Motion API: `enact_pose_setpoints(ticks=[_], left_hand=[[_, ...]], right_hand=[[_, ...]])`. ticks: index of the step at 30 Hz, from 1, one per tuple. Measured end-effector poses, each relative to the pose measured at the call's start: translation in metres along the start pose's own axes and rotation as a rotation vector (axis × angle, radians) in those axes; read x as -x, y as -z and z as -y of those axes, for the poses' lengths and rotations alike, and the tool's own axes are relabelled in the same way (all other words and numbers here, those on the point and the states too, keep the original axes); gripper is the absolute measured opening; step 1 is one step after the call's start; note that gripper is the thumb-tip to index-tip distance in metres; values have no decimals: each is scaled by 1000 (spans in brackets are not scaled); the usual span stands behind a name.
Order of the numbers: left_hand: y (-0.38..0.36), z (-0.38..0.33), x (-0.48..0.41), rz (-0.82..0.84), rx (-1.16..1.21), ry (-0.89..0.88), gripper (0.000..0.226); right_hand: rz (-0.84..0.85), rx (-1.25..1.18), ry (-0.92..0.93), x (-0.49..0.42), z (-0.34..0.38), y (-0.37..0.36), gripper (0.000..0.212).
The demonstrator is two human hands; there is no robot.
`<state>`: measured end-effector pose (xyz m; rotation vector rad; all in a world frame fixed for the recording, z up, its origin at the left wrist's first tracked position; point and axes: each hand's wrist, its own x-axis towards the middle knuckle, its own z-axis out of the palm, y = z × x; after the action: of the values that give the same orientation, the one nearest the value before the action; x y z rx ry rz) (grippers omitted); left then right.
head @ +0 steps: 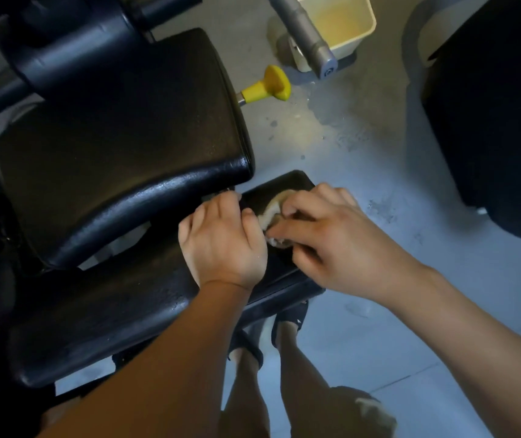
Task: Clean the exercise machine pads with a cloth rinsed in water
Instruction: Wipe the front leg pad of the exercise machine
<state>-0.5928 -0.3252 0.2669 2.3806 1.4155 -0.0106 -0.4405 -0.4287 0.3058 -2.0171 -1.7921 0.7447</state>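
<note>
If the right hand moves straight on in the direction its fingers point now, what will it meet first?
Probably the left hand. The right hand, gripping the cloth, points left across the lower pad, and the left hand lies just beyond the cloth, seemingly at the same height.

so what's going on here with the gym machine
A person stands at a black exercise machine. Their right hand grips a beige cloth on the lower pad, and the left hand sits beside it, thumb at the cloth's edge. A cream bucket stands on the wet-spotted floor beyond.
</note>
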Motion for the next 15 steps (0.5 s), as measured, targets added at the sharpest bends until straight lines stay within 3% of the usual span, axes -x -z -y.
enact_pose_setpoints(ticks=[5,8,12,15], left_hand=[[0,0,0,-16,0,-1,29],[1,-1,-1,-14,-2,2,27],[2,-4,-3,32,-32,32,30],[3,-6,-5,66,-61,49,33]], right_hand=[[-53,119,-132,-29,-20,6,39],[-76,53,-202,-33,-24,16,32],[56,-131,-115,-44,-27,22,38],[197,-167,-227,-71,-46,17,42]])
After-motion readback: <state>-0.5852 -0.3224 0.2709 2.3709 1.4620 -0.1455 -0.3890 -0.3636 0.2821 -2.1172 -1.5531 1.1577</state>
